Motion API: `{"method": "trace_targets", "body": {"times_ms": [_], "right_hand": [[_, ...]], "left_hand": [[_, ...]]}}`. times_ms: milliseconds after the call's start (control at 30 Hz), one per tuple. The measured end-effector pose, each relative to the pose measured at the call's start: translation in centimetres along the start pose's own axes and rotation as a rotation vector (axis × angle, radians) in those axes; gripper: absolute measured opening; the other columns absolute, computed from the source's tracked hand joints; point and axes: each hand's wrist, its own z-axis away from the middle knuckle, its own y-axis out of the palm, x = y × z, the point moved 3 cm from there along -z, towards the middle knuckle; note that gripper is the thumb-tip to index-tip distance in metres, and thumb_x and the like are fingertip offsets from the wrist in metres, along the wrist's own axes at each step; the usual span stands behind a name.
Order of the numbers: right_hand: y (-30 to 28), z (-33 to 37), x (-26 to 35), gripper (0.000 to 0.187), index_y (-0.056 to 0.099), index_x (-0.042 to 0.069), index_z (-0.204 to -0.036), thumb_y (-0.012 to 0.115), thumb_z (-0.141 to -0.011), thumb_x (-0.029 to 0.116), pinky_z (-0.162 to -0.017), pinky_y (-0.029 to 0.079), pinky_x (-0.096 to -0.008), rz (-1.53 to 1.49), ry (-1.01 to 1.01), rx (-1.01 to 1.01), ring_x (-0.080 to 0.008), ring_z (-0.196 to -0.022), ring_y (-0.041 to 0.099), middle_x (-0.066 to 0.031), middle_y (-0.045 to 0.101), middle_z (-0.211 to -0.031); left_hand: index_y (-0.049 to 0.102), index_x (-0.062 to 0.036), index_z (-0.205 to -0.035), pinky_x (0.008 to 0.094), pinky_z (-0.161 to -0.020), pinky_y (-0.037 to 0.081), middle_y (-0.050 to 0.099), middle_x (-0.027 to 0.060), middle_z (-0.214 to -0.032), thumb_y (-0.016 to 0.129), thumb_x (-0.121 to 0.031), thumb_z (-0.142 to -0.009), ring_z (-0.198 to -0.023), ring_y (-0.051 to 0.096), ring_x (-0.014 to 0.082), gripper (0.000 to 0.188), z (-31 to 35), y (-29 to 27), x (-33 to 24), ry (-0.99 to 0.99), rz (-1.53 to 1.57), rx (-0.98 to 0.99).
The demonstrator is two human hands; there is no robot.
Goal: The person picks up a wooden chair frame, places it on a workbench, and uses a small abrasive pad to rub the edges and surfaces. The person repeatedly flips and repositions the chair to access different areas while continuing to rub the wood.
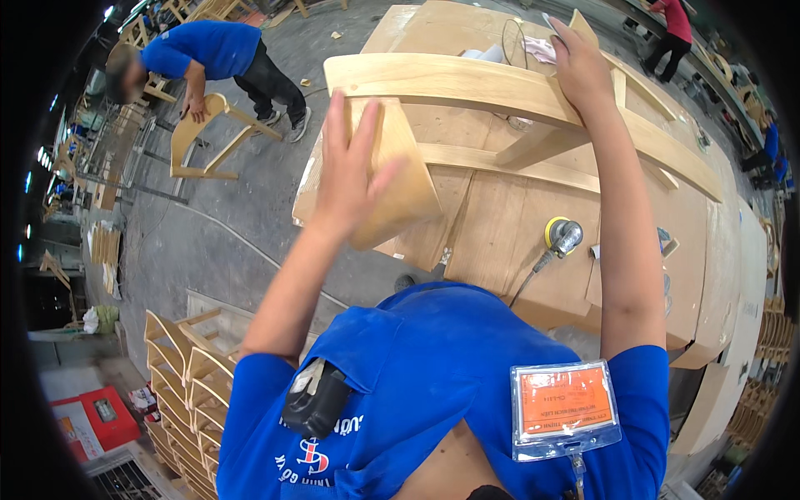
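A pale wooden chair frame (450,79) lies on its side on the cardboard-covered table, with a broad curved wooden panel (392,167) at its left end. My left hand (346,179) is over that panel, fingers spread and slightly blurred; whether it touches the wood I cannot tell. At the far side, my right hand (581,73) is closed around the frame where a rail and an upright piece meet. A small light edge shows by its fingertips, too little to name. Nearer me on the table lies a round sander (563,237) with a yellow-rimmed pad and a hose.
The worktable (500,242) has a cardboard top. Pink cloth (540,50) lies at its far side. Stacked curved wooden parts (187,392) stand at lower left, near a red box (112,417). A co-worker in blue (204,50) bends over another chair frame (204,137) at far left.
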Motion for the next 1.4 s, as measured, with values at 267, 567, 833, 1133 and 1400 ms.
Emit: {"method": "trace_targets", "body": {"times_ms": [267, 567, 833, 1133, 1400], "right_hand": [[-0.1, -0.6, 1.4, 0.031, 0.066, 0.004, -0.123, 0.053, -0.099, 0.019, -0.092, 0.051, -0.0504, -0.029, 0.054, 0.022, -0.0432, -0.106, 0.064, -0.0247, 0.069, -0.109], [-2.0, 2.4, 3.3, 0.037, 0.060, 0.012, -0.141, 0.050, -0.106, 0.022, -0.098, 0.049, -0.0422, -0.077, 0.059, 0.145, -0.0370, -0.120, 0.060, -0.0158, 0.065, -0.130], [-10.2, 13.0, 8.9, 0.062, 0.055, 0.003, -0.146, 0.069, -0.085, 0.000, -0.087, 0.054, -0.0423, -0.161, -0.089, 0.219, -0.0367, -0.103, 0.067, -0.0219, 0.057, -0.138], [-12.2, 14.4, 10.0, 0.063, 0.055, -0.006, -0.142, 0.069, -0.081, 0.001, -0.093, 0.053, -0.0452, -0.344, -0.199, 0.363, -0.0442, -0.110, 0.065, -0.0296, 0.062, -0.128], [-11.3, 14.2, 6.1, 0.035, 0.061, -0.005, -0.131, 0.054, -0.102, 0.012, -0.087, 0.051, -0.0350, -0.587, 0.462, 0.815, -0.0225, -0.094, 0.065, -0.0154, 0.072, -0.112]], "left_hand": [[0.053, 0.0022, -0.139, 0.0404, -0.101, 0.051, 0.065, 0.0233, -0.130, 0.087, -0.015, -0.082, -0.121, 0.065, 0.0319, 0.069, 15.1, 3.0, 2.4, -0.656, 0.395, 0.100], [0.074, 0.0016, -0.107, 0.0300, -0.084, 0.055, 0.077, 0.0049, -0.097, 0.079, -0.004, -0.087, -0.090, 0.071, 0.0135, 0.022, 16.1, 0.9, 1.8, -0.826, 0.686, 0.229], [0.076, -0.0040, -0.105, 0.0349, -0.084, 0.056, 0.078, 0.0138, -0.102, 0.087, 0.002, -0.073, -0.096, 0.075, 0.0250, 0.034, 23.2, 0.8, -2.5, -0.875, 0.658, 0.357], [0.071, -0.0021, -0.119, 0.0362, -0.088, 0.057, 0.075, 0.0156, -0.115, 0.079, -0.014, -0.086, -0.104, 0.073, 0.0261, 0.036, 27.6, 0.8, -1.5, -0.822, 0.738, 0.346], [0.067, -0.0008, -0.124, 0.0366, -0.090, 0.057, 0.073, 0.0157, -0.119, 0.073, -0.014, -0.089, -0.106, 0.072, 0.0261, 0.038, 26.9, 2.9, 0.0, -0.963, 0.867, 0.344]]}}
